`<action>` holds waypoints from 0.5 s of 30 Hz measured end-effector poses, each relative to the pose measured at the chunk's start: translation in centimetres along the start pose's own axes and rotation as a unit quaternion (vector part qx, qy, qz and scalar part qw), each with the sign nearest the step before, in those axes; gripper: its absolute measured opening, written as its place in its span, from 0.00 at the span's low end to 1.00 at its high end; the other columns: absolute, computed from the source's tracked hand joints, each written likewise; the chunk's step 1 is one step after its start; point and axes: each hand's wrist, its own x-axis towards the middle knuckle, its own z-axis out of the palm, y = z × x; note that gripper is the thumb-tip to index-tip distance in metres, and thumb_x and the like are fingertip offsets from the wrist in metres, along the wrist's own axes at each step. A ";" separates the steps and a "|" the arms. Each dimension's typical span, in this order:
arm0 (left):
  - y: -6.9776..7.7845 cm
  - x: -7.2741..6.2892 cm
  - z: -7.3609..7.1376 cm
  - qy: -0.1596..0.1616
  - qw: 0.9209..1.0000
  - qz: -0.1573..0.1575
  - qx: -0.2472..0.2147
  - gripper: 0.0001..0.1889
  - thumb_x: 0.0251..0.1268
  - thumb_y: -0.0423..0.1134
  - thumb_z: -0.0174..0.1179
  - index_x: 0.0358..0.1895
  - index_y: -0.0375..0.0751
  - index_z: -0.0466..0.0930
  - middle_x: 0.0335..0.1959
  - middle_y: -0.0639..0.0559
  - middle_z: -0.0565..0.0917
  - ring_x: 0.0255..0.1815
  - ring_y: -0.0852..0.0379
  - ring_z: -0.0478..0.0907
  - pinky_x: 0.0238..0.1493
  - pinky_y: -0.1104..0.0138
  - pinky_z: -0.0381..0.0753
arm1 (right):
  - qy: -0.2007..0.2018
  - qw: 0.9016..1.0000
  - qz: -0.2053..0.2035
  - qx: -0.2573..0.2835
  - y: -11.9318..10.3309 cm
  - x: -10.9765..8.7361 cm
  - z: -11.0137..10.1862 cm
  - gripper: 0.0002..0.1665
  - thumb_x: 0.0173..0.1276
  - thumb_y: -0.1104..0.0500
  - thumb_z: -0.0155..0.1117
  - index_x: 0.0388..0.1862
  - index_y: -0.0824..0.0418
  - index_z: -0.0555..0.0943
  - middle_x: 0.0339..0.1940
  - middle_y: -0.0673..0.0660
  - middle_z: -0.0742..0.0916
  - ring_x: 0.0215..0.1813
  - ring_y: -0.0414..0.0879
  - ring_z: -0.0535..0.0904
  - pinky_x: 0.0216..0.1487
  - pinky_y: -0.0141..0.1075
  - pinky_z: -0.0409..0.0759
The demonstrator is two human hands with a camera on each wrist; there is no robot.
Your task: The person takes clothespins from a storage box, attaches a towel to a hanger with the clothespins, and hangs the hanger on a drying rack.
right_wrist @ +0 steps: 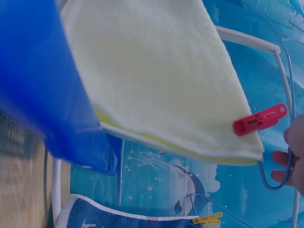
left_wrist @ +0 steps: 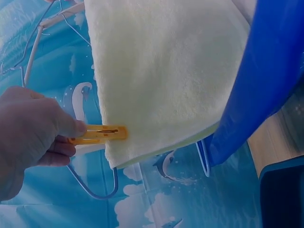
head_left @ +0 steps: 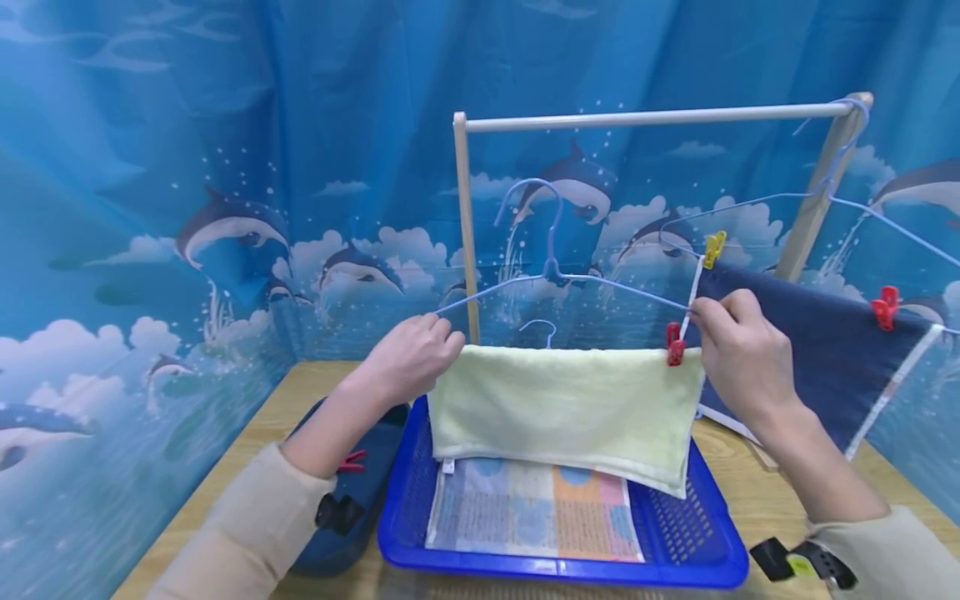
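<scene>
Pale-yellow towel, one: I am seeing it hanging folded over a blue wire hanger, above the near blue plastic basket. Left hand: pinching an orange clothespin, its tips biting the towel's left upper corner. Right hand: gripping the hanger's right end, just beside a red clothespin that is clamping the towel. Hook: curving free, not sitting on the far rail. Navy towel: hanging at far right. Hazards, as I am judging them: a shallow bite could be letting the orange clothespin spring off; a loosening right hand could be tipping the hanger and dropping everything towards the basket; a rightward swing could be catching the navy towel.
</scene>
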 end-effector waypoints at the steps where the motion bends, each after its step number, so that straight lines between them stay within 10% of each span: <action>1: 0.0 0.0 0.1 0.002 1.000 0.000 -0.001 0.03 0.57 0.27 0.60 0.30 0.37 0.75 0.25 0.46 0.76 0.29 0.52 0.75 0.35 0.65 0.78 | -0.002 1.000 0.001 -0.001 0.0 0.0 0.0 0.11 0.54 0.74 0.66 0.37 0.68 0.78 0.29 0.63 0.72 0.20 0.51 0.69 0.22 0.47 0.76; 15: -0.5 -0.5 0.3 0.019 0.998 -0.036 -0.038 0.02 0.56 0.29 0.60 0.31 0.37 0.76 0.26 0.47 0.76 0.27 0.53 0.73 0.31 0.66 0.75 | -0.035 0.999 0.026 0.001 0.1 -0.1 0.3 0.09 0.55 0.70 0.67 0.36 0.69 0.79 0.28 0.62 0.74 0.25 0.51 0.70 0.21 0.46 0.75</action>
